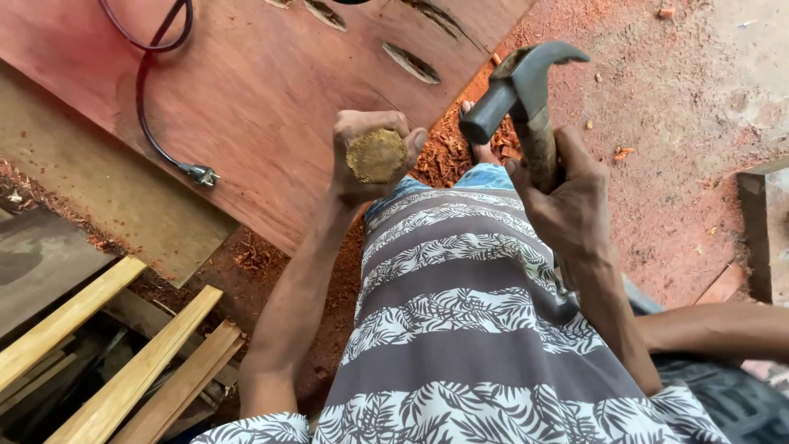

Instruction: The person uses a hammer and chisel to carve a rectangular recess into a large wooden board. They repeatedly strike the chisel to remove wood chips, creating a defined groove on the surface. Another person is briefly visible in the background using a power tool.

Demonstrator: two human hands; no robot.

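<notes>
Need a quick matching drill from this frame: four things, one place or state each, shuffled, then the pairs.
Things:
1. hammer
2. wooden handle
3. plug
4. light slats

Places or states:
A. lying on the reddish board at the end of a dark cord
B. gripped in the left hand, round end facing the camera
C. stacked at lower left, beside the person's leg
D. held up in the right hand, head above the sawdust

Pairs: 1-D, 2-B, 3-A, 4-C
</notes>
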